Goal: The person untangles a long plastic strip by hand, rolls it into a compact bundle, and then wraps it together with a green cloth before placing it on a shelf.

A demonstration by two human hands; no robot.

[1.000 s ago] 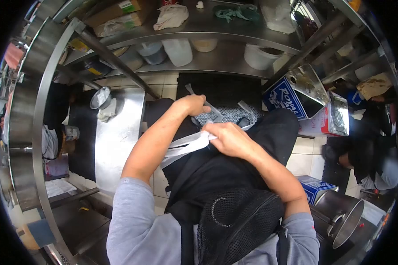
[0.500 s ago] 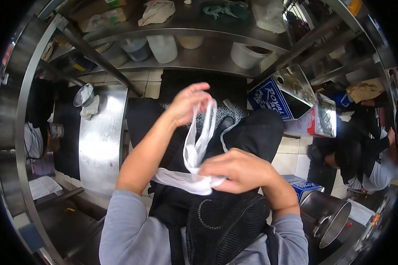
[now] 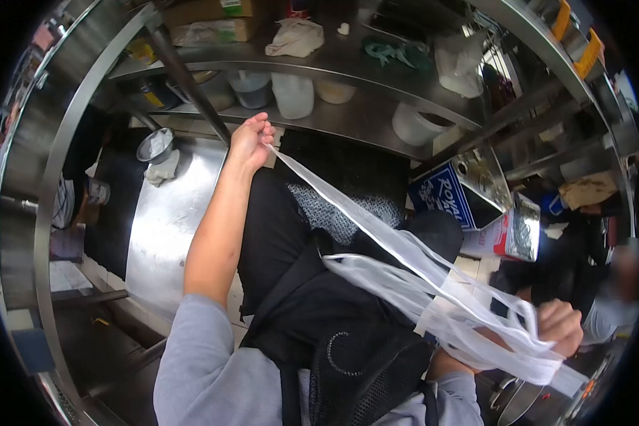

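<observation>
A long, translucent white strip (image 3: 376, 226) stretches diagonally across my lap between my two hands. My left hand (image 3: 252, 142), raised at upper left near the shelf leg, is closed in a pinch on one end. Out at the lower right, my right hand (image 3: 559, 326) is curled around the other end, where the strip hangs in several loose loops (image 3: 490, 334) over my forearm. A slack part of the strip lies over my dark trousers. Close to my chest sits a black mesh cap (image 3: 366, 373).
On the left is a low steel table (image 3: 170, 227) bearing a metal bowl (image 3: 155, 145) and a cloth (image 3: 163, 169). Ahead stands a steel shelf (image 3: 334, 121) with plastic tubs. Blue-labelled (image 3: 440, 190) and red-and-white (image 3: 508, 231) tins stand right, near another person (image 3: 610, 312).
My hands have moved far apart, the left up and leftward, the right out to the right. The strip, bunched between them before, is now drawn out long. The view has shifted slightly.
</observation>
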